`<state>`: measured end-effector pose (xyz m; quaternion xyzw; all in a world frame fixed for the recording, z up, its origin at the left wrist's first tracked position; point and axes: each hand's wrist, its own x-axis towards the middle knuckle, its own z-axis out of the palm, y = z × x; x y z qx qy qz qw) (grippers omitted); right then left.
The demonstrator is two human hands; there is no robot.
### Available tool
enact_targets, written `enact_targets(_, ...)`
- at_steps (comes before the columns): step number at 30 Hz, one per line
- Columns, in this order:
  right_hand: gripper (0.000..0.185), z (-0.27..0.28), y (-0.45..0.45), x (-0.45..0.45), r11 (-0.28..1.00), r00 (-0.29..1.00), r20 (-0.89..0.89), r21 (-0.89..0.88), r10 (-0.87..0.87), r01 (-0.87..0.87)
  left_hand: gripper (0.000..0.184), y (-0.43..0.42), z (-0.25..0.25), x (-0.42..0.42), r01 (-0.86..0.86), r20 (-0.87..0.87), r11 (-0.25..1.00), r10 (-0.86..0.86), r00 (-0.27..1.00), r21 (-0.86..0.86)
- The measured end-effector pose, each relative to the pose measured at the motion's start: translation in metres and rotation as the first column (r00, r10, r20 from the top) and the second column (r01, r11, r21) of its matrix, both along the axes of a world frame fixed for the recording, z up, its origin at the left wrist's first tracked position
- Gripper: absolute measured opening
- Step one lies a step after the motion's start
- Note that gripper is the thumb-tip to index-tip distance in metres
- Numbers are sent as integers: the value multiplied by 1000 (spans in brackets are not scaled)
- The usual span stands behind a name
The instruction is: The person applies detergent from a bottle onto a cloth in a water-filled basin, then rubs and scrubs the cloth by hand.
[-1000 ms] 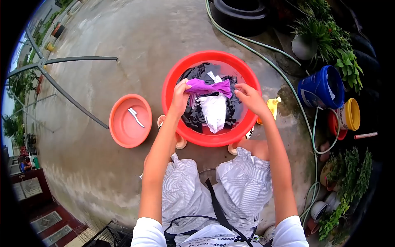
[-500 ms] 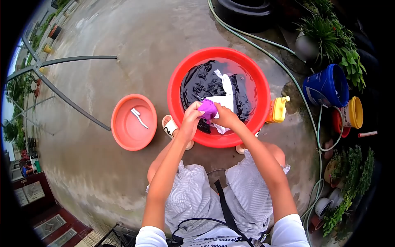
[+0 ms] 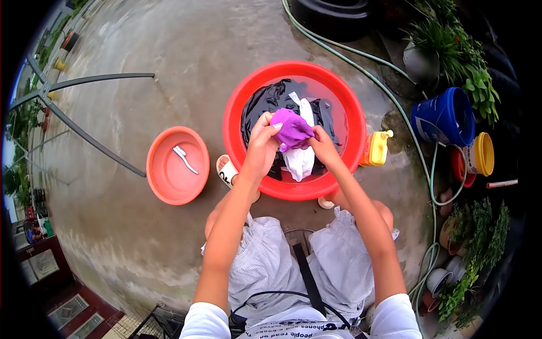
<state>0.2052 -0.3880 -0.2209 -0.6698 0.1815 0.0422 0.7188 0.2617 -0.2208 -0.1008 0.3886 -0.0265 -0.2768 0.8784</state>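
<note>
Above the large red basin, a small purple cloth is stretched between my two hands. My left hand grips its left side, thumb on top. At its right corner, my right hand pinches the edge. Whether the cloth is a sock or a rag I cannot tell. Below it in the basin's water lie a white garment and dark black clothing. Part of both is hidden behind my hands and the purple cloth.
A smaller salmon basin holding a white brush stands at left. Right of the red basin is a yellow jug. Farther right are a green hose, a blue bucket, a yellow bucket and potted plants.
The purple cloth, bunched up before, is now spread wider between my hands. My right hand has moved slightly right and away from the left. The view has shifted a little.
</note>
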Motion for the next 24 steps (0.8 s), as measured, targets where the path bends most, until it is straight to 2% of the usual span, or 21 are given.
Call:
enact_targets(2, 15, 27, -7, 8, 997, 999, 6, -51, -51, 51, 6, 2, -1, 8, -36, -16, 999, 36, 999, 13)
enact_targets(6, 16, 56, -19, 18, 970, 974, 39, 104, -225, 220, 7, -3, -1, 18, -36, 22, 998, 35, 999, 51)
enact_targets(8, 16, 78, -26, 24, 956, 956, 53, 80, -287, 282, 10, -8, -10, 23, -33, 52, 993, 28, 998, 114)
enact_targets(10, 14, 96, -33, 28, 962, 953, 136, 75, -269, 261, 11, -12, -15, 28, -33, 49, 985, 25, 998, 169)
enact_targets(16, 13, 95, -51, 41, 937, 909, 227, 93, -349, 336, 14, -25, -27, 35, 53, -34, 960, -46, 998, 277)
enact_targets(17, 13, 101, -52, 42, 936, 905, 239, 99, -352, 338, 24, -28, -31, 34, 52, -12, 962, -50, 999, 269)
enact_targets(21, 13, 112, -55, 45, 950, 907, 283, 111, -312, 292, 40, -36, -35, 32, 63, -22, 962, -59, 998, 267)
enact_targets(24, 12, 118, -51, 44, 962, 934, 253, 174, -252, 212, 39, -36, -42, 31, 28, -150, 978, 4, 989, 206)
